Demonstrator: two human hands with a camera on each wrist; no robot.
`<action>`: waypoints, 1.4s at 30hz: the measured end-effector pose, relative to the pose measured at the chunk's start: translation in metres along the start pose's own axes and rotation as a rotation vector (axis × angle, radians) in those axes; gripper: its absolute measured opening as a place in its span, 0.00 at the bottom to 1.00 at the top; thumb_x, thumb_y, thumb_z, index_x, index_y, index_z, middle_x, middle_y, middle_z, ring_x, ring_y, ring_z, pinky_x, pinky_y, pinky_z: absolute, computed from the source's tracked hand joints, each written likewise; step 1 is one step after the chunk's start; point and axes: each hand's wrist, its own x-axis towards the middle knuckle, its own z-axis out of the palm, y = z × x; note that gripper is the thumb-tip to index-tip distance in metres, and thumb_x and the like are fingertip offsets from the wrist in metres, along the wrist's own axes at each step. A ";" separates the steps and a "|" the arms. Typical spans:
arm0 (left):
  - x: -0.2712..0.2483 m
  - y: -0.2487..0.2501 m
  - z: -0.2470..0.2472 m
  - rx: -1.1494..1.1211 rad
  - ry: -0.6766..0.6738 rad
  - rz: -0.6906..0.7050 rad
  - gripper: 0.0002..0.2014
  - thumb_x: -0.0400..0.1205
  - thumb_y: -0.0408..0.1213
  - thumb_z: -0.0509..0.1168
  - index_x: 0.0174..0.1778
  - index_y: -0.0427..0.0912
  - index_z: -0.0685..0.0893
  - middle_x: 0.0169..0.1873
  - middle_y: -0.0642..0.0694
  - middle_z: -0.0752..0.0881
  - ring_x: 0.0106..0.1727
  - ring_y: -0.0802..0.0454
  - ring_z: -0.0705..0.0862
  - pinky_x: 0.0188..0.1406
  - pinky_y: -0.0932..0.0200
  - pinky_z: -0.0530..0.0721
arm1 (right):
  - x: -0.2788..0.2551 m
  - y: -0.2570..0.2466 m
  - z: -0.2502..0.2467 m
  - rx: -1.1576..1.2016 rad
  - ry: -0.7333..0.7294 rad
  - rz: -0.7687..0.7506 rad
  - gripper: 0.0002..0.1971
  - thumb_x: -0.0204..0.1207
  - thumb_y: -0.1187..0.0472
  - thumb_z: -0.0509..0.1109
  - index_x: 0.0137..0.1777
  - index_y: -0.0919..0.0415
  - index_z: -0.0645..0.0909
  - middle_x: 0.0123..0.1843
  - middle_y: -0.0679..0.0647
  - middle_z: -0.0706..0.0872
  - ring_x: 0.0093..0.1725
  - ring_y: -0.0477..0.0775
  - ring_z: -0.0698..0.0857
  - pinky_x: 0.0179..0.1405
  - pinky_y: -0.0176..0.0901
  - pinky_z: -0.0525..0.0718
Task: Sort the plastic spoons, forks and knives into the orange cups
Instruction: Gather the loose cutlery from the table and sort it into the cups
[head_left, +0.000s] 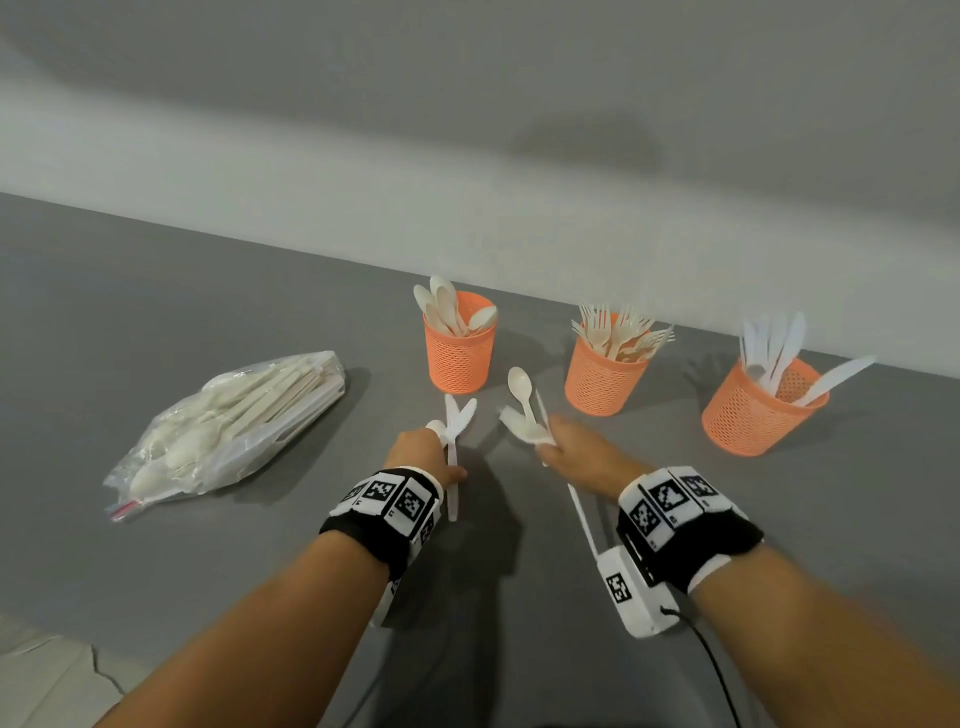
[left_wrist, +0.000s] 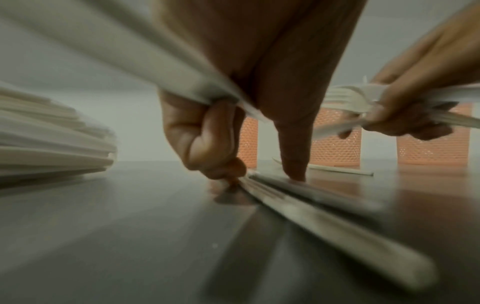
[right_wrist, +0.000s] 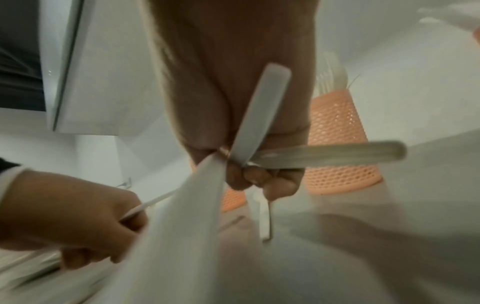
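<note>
Left hand (head_left: 422, 451) gripped knives (head_left: 457, 415), low over table (head_left: 208, 571) centre. Right hand (head_left: 576, 448) clutched spoons (head_left: 521, 400). Three orange cups (head_left: 459, 349) along far edge, spoons, forks, knives sorted. Cutlery bag (head_left: 228, 431) toward left edge.

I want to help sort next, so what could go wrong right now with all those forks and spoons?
Three things might slip up:
1. The right hand grips a mixed bunch of white plastic cutlery, a spoon among it, so a piece could land in the wrong cup.
2. The rightmost orange mesh cup looks tilted, with white plastic knives leaning out; a bump might tip it.
3. The left hand holds knives while picking at more on the grey table, so one could drop.
</note>
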 end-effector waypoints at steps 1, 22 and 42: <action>0.000 0.002 -0.001 0.011 -0.007 -0.002 0.16 0.76 0.42 0.69 0.53 0.37 0.74 0.48 0.39 0.83 0.52 0.43 0.83 0.41 0.60 0.74 | 0.006 -0.001 -0.003 0.035 0.050 0.019 0.16 0.82 0.59 0.56 0.64 0.68 0.71 0.59 0.65 0.82 0.58 0.66 0.81 0.57 0.53 0.78; -0.008 0.010 0.008 0.169 -0.194 0.056 0.17 0.81 0.37 0.60 0.64 0.36 0.78 0.62 0.39 0.82 0.63 0.43 0.81 0.58 0.56 0.78 | 0.017 0.015 0.009 0.035 -0.029 0.190 0.11 0.81 0.61 0.57 0.52 0.66 0.78 0.52 0.63 0.85 0.45 0.61 0.82 0.45 0.47 0.76; -0.020 0.056 -0.018 -1.346 -0.067 0.398 0.13 0.80 0.43 0.64 0.40 0.34 0.80 0.15 0.44 0.76 0.16 0.48 0.76 0.19 0.59 0.78 | -0.032 -0.050 -0.015 0.997 0.117 -0.121 0.14 0.84 0.61 0.56 0.50 0.65 0.82 0.24 0.51 0.74 0.23 0.44 0.72 0.23 0.33 0.73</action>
